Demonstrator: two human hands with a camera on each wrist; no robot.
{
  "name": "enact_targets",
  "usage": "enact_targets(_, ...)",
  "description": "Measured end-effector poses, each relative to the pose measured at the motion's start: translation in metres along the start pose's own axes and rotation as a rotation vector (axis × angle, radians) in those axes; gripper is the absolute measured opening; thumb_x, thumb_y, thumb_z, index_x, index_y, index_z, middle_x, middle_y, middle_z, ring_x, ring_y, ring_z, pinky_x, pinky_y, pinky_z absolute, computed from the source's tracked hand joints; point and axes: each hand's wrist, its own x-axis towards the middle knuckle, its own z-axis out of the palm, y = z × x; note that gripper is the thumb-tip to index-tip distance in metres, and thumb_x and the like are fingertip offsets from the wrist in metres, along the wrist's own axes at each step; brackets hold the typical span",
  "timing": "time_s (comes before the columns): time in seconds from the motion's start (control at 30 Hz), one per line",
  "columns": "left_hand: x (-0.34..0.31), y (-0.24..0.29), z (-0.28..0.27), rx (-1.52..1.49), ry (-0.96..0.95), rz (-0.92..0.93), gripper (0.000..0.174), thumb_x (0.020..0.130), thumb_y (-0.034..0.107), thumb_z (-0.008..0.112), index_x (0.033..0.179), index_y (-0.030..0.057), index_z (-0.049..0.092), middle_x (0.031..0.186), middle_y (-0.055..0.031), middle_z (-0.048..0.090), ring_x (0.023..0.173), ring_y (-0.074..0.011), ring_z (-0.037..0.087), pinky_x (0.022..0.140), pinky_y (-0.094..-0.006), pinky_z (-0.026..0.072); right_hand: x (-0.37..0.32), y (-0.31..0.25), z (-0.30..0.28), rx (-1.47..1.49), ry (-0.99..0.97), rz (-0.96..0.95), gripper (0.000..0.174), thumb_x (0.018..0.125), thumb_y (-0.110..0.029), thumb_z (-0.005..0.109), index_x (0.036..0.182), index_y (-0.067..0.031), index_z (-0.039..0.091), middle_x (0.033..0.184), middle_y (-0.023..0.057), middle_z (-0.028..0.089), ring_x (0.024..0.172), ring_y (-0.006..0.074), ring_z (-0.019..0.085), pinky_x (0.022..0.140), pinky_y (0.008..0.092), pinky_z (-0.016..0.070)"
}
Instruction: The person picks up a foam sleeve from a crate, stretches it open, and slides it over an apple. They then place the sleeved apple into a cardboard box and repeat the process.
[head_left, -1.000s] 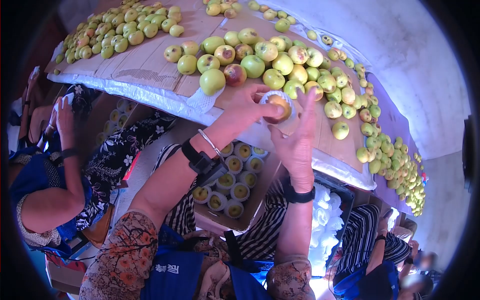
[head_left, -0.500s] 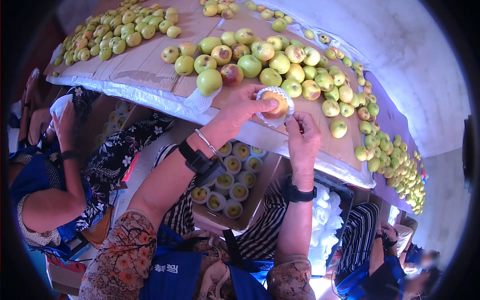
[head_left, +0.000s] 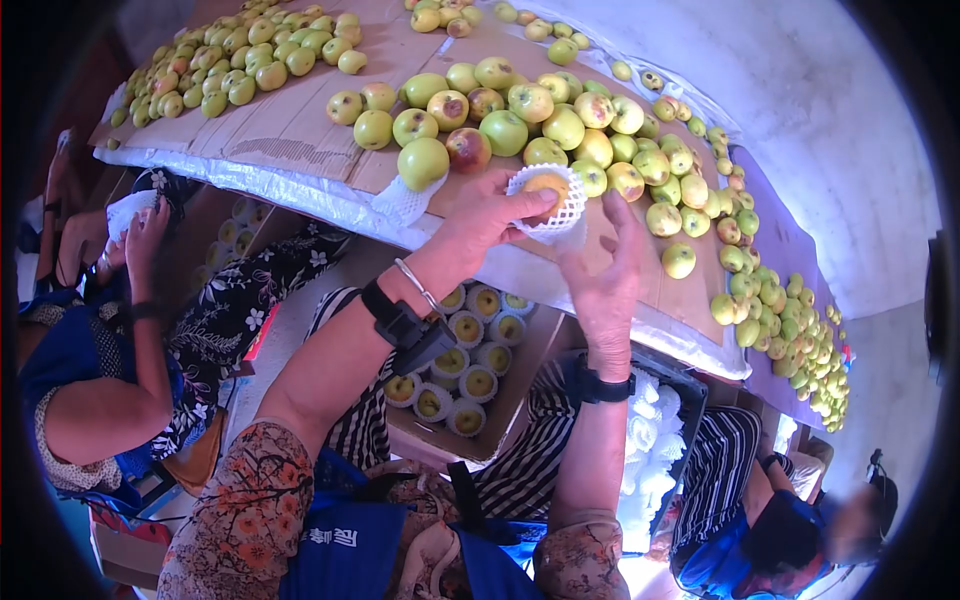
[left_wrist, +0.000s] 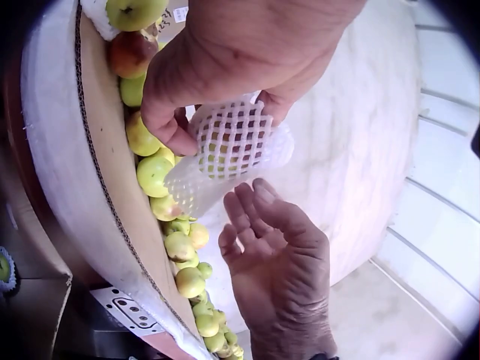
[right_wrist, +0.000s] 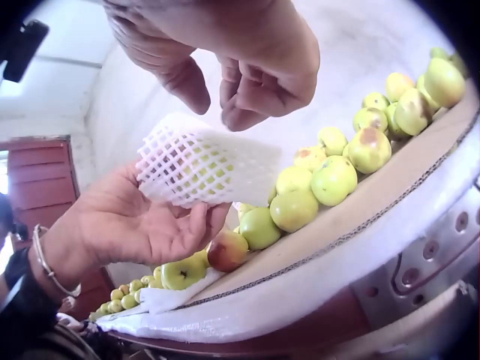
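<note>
In my left hand (head_left: 476, 214) I hold an apple (head_left: 545, 184) inside a white foam net sleeve (head_left: 566, 214), thumb over the apple's top. The left wrist view shows the mesh (left_wrist: 234, 141) stretched round the fruit, its loose end trailing below. My right hand (head_left: 606, 292) is apart from the sleeve, just to its right, with relaxed fingers and nothing in them. From the right wrist, that hand (right_wrist: 247, 64) appears just above the sleeve (right_wrist: 176, 161), which lies against the left palm (right_wrist: 135, 229). A yellow-green apple (head_left: 423, 163) rests on another foam net (head_left: 408, 204) by the table edge.
Loose apples (head_left: 565, 127) are heaped on the cardboard-covered table (head_left: 285, 135). Below its edge, a carton (head_left: 500, 425) contains netted apples. A dark crate (head_left: 690, 400) of white foam nets (head_left: 650, 425) stands to the right. Other people (head_left: 105, 425) sit on both sides.
My right hand came in to pinch the net's edge, then let go and moved away with fingers spread. The sleeve now covers more of the apple's right side. My left hand keeps its hold.
</note>
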Motion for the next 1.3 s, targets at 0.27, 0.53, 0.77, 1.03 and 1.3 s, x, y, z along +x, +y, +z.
enact_targets(0.27, 0.007, -0.009, -0.002, 0.233, -0.124, 0.054, 0.040, 0.092, 0.035, 0.065, 0.116, 0.0036, 0.059, 0.104, -0.0027, 0.065, 0.096, -0.0101, 0.063, 0.082, -0.0257, 0.0520, -0.007, 0.002, 0.017, -0.057, -0.160, 0.100, 0.105, 0.066, -0.013, 0.086, 0.149, 0.0023, 0.023, 0.130, 0.0241, 0.053, 0.111, 0.0390, 0.059, 0.096, 0.0440, 0.0477)
enact_targets(0.53, 0.001, -0.006, 0.000, -0.033, -0.057, 0.012, 0.045, 0.094, 0.031, 0.061, 0.127, 0.0024, 0.051, 0.113, -0.0060, 0.062, 0.099, -0.0108, 0.062, 0.084, -0.0286, 0.0530, -0.005, -0.005, 0.017, 0.012, -0.180, 0.022, 0.108, 0.064, -0.002, 0.085, 0.150, 0.0024, 0.020, 0.129, 0.0232, 0.055, 0.116, 0.0357, 0.058, 0.095, 0.0401, 0.0497)
enact_targets(0.77, 0.000, -0.003, -0.001, 0.041, -0.042, -0.052, 0.043, 0.098, 0.032, 0.056, 0.128, 0.0022, 0.050, 0.111, -0.0058, 0.063, 0.098, -0.0119, 0.064, 0.084, -0.0310, 0.0541, -0.009, -0.002, 0.017, 0.041, -0.263, 0.133, 0.105, 0.065, -0.005, 0.085, 0.149, 0.0023, 0.022, 0.126, 0.0238, 0.059, 0.112, 0.0320, 0.062, 0.092, 0.0381, 0.0518)
enact_targets(1.03, 0.005, -0.009, -0.007, 0.022, -0.080, -0.149, 0.033, 0.100, 0.035, 0.052, 0.116, 0.0064, 0.059, 0.104, -0.0015, 0.064, 0.093, -0.0094, 0.064, 0.081, -0.0294, 0.0546, -0.009, 0.005, 0.011, -0.076, -0.329, 0.148, 0.088, 0.070, -0.015, 0.084, 0.142, 0.0036, 0.036, 0.108, 0.0238, 0.067, 0.100, 0.0370, 0.067, 0.083, 0.0411, 0.0535)
enact_targets(1.3, 0.001, -0.006, 0.001, 0.039, -0.018, -0.121, 0.030, 0.099, 0.031, 0.055, 0.111, 0.0047, 0.060, 0.100, -0.0024, 0.063, 0.090, -0.0089, 0.062, 0.081, -0.0251, 0.0516, -0.011, 0.016, 0.006, 0.212, -0.327, 0.305, 0.060, 0.072, -0.006, 0.081, 0.125, 0.0018, 0.053, 0.102, 0.0155, 0.070, 0.094, 0.0207, 0.068, 0.082, 0.0332, 0.0534)
